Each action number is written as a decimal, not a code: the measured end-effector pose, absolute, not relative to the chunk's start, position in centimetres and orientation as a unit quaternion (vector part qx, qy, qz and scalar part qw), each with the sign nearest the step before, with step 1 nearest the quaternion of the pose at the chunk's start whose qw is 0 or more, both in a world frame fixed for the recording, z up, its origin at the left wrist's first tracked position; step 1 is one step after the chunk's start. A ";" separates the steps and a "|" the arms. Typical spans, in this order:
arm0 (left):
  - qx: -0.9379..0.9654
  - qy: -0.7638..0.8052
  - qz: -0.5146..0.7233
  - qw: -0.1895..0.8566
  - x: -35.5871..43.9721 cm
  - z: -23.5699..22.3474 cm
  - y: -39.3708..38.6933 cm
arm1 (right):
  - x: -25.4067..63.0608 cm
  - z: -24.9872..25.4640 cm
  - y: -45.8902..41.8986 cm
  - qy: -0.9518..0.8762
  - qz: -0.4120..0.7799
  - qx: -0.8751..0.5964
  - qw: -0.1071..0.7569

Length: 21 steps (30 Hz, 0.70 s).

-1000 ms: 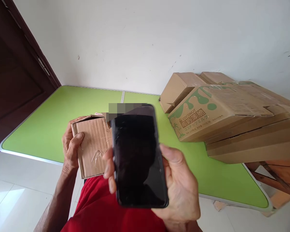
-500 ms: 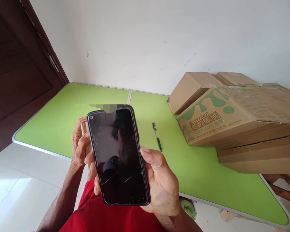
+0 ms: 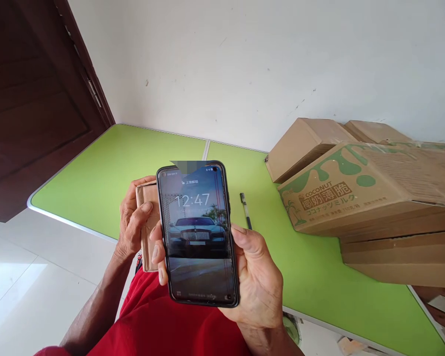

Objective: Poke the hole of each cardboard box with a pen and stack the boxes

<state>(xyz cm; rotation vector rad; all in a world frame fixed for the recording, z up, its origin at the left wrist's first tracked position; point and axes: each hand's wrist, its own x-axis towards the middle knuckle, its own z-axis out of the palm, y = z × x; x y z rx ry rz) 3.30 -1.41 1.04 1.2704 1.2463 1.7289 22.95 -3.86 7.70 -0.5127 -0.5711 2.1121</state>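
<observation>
A smartphone [image 3: 197, 237] in a black case is held upright in my right hand [image 3: 257, 277], thumb along its right edge and fingertips wrapped round its left edge. Its lit lock screen reads 12:47 over a picture of a car. Behind the phone and to its left, my left hand [image 3: 131, 222] grips a flat brown cardboard piece [image 3: 150, 227], thumb on its front. The phone hides the right part of that cardboard. A black and clear pen [image 3: 245, 210] lies on the green table [image 3: 96, 173] beyond my right thumb.
Several cardboard boxes [image 3: 355, 188], one with green coconut printing, are piled on the table's right side against the white wall [image 3: 207, 64]. A dark brown door [image 3: 33, 109] stands at the left. Something round and green [image 3: 292, 330] shows below the table's front edge.
The phone's screen has gone from dark to lit. In the view, both hands, the phone and the cardboard sit further right, and more of the cardboard shows.
</observation>
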 end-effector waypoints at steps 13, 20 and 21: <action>0.493 0.449 0.668 0.330 2.1 -0.6 -1.5 | 26.1 6.2 -4.2 -0.281 0.778 -0.285 0.483; 0.484 0.447 0.670 0.343 2.0 -0.9 -1.4 | 31.0 0.5 -2.5 -0.217 0.635 -0.474 0.570; 0.482 0.447 0.670 0.344 2.0 -0.9 -1.3 | 31.4 -1.0 -2.1 -0.220 0.613 -0.519 0.553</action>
